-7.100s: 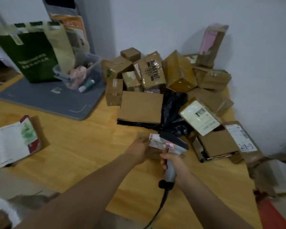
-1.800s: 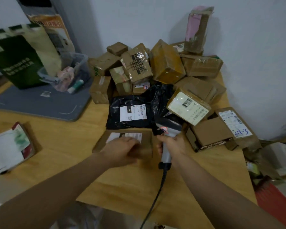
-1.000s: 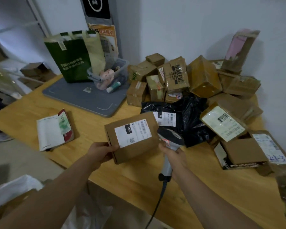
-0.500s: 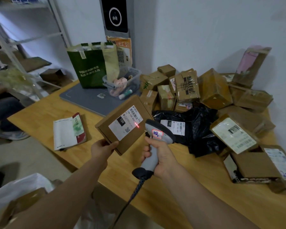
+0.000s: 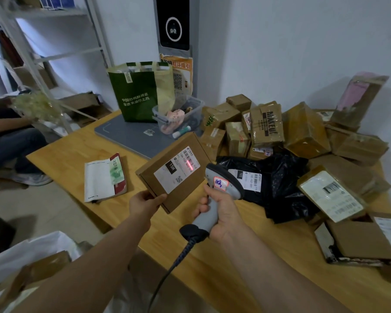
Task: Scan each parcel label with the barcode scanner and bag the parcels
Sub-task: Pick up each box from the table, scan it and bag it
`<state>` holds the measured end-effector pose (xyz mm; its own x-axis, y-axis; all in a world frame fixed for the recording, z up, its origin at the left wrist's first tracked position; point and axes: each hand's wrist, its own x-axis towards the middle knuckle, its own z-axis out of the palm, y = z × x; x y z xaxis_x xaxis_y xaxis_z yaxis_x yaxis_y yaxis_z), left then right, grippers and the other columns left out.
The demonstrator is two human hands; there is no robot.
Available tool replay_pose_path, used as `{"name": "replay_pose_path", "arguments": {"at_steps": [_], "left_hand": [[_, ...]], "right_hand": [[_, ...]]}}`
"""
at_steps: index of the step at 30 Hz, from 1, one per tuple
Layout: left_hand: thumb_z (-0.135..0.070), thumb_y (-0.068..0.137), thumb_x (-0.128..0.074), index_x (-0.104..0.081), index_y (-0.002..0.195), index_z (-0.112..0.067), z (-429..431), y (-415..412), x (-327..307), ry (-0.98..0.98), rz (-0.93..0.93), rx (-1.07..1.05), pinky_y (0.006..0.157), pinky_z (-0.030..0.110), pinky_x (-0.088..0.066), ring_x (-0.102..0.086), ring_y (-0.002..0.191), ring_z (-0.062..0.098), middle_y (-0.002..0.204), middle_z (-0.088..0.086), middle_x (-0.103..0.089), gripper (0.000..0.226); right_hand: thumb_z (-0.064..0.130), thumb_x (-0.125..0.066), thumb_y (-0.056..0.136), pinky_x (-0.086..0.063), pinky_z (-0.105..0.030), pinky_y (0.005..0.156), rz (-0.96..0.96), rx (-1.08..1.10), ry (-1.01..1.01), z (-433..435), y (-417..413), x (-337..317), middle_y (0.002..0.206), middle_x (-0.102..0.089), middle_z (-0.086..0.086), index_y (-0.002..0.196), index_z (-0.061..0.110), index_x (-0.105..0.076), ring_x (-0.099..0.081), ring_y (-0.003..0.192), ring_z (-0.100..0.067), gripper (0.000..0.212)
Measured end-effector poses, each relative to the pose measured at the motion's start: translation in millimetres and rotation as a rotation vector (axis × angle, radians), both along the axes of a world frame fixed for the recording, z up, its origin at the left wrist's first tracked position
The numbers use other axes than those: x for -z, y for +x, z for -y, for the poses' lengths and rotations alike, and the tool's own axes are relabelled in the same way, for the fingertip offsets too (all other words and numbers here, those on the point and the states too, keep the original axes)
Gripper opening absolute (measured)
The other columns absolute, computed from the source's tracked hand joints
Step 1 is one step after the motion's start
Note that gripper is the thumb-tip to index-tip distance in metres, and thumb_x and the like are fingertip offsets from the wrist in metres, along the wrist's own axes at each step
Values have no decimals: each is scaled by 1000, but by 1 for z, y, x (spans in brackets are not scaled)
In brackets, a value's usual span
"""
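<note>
Scanner (image 5: 224, 185) beam (image 5: 189, 165) now crosses label (image 5: 177, 170) (earlier beside).

Body in view: two forearms, two grips. Forearms bare along whole visible length (frame edge to wrist). Left grip (image 5: 145, 203): bare, thumb and back visible. Right grip (image 5: 221, 213): bare, fingers and back visible.

One barcode scanner (image 5: 224, 184), one flat cardboard parcel (image 5: 158, 177) raised off the surface (image 5: 212, 267) with one white label (image 5: 167, 177) on it, and one black plastic mailer (image 5: 282, 177). The pile of brown boxes (image 5: 305, 129) holds at least a dozen; overlap hides the exact number. Also one green bag (image 5: 136, 98), one clear tub (image 5: 191, 105), one grey mat (image 5: 131, 136), one booklet (image 5: 99, 179).
</note>
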<state>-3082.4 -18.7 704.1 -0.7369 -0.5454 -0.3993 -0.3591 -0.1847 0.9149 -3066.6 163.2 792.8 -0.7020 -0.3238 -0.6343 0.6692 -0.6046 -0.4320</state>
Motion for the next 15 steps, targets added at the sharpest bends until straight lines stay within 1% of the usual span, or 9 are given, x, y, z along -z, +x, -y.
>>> {"name": "replay_pose_path", "arguments": {"at_steps": [3,7,10,12,15], "left_hand": [[-4,79,-75,-59,119,1,3,0,2,-6,6,-7,87,35,-51,-62,102,29,110,14,-65,43],[-5,79,-76,-59,119,1,7,1,3,-9,13,-14,88,36,-52,-62,103,29,108,13,-65,44],[-6,82,-73,-59,119,-1,11,5,2,17,19,-22,86,33,-51,-61,100,25,104,8,-64,41],[-8,84,-71,-59,120,-3,15,12,1,59,31,-30,82,32,-52,-61,98,24,103,7,-64,39],[-8,85,-70,-61,111,-4,23,30,0,150,57,-70,72,30,-53,-64,86,21,96,8,-65,28]], "right_hand": [[13,-69,81,-41,-20,43,9,4,3,1,-4,2,52,-51,-1,74,13,-54,-43,36,-10,17],[14,-72,79,-43,-21,43,-10,-25,35,3,-9,6,54,-53,-2,76,12,-56,-45,37,-10,17],[15,-77,76,-48,-25,46,-69,-31,165,1,-16,13,61,-60,-8,86,8,-60,-54,44,-14,21],[15,-78,76,-50,-29,51,-116,-16,284,-5,-23,21,70,-65,-11,94,6,-62,-60,54,-18,25],[15,-78,77,-50,-30,54,-129,27,427,-12,-38,34,86,-64,-14,103,4,-61,-60,65,-21,33]]}}
